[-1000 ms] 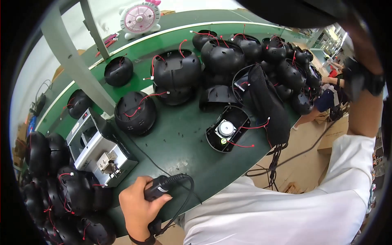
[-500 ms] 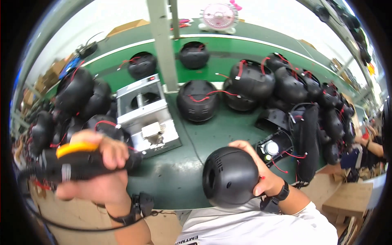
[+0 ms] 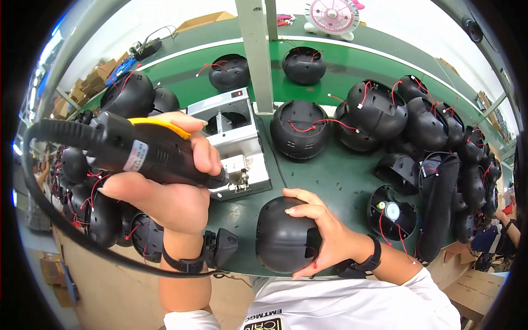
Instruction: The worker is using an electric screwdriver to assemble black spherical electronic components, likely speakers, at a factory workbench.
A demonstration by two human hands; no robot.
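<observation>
My left hand [image 3: 184,204] is wrapped round a black electric screwdriver [image 3: 168,156] with a yellow lever, its cable running off at the left. The tool's front end is over the near end of a silver screw feeder [image 3: 259,165]; whether its bit touches a screw cannot be made out. Near the front table edge, my right hand [image 3: 330,228] grips a round black plastic shell [image 3: 283,234] from its right side. The fingers lie over its top and the thumb is at its lower edge. A bit of red wire shows by that thumb.
Several black shells with red wires crowd the left [image 3: 127,94] and the right [image 3: 379,113]. An opened shell half with a round silver part [image 3: 392,211] lies right of my right hand. A grey post [image 3: 256,60] rises behind the feeder. A pink fan [image 3: 332,16] stands at the back.
My left hand has brought the screwdriver rightward to the screw feeder. The shell in my right hand has been turned, so its round hole no longer shows. The view has shifted.
</observation>
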